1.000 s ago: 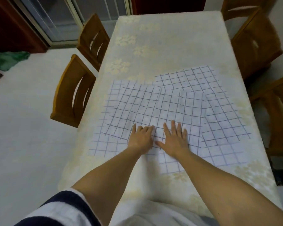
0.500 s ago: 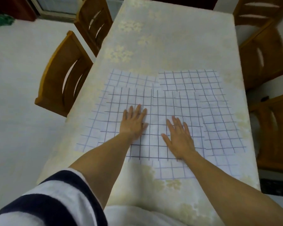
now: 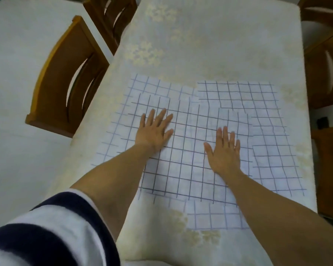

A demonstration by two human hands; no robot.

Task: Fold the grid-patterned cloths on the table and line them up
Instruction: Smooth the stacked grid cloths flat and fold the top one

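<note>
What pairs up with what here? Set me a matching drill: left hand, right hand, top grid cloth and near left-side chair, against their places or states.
Things:
1. left hand
2. right hand
3. top grid cloth
4. near left-side chair

Places or states:
a. beside the table, off its left edge
b. palm down, farther from the person
c. palm down, nearer the person
d. spread flat under both palms

Pairs: 1-b; 2-c; 3-d; 4-a
</note>
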